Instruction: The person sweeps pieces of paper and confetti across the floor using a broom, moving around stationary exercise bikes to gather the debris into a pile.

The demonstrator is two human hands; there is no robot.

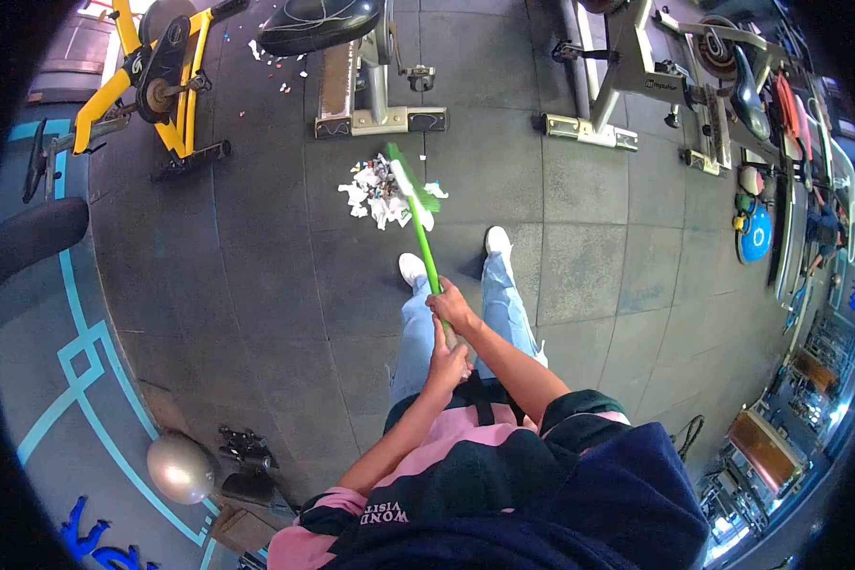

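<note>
A green broom (425, 249) reaches forward from my body, its white and green head on the floor at the right side of a pile of torn white paper scraps (375, 193). My right hand (454, 308) is wrapped round the green handle. Nearer my waist, my left hand (448, 363) is closed round the lower end of the handle, with one finger stretched along it. The bristles are partly blurred and lie over some of the scraps.
Exercise bikes stand ahead: a yellow one (109, 109) at left, one with a black seat (380, 121) beyond the pile, others (594, 128) at right. Small scraps (285, 87) dot the floor. A silver ball (180, 468) is at lower left, a blue one (754, 234) at right.
</note>
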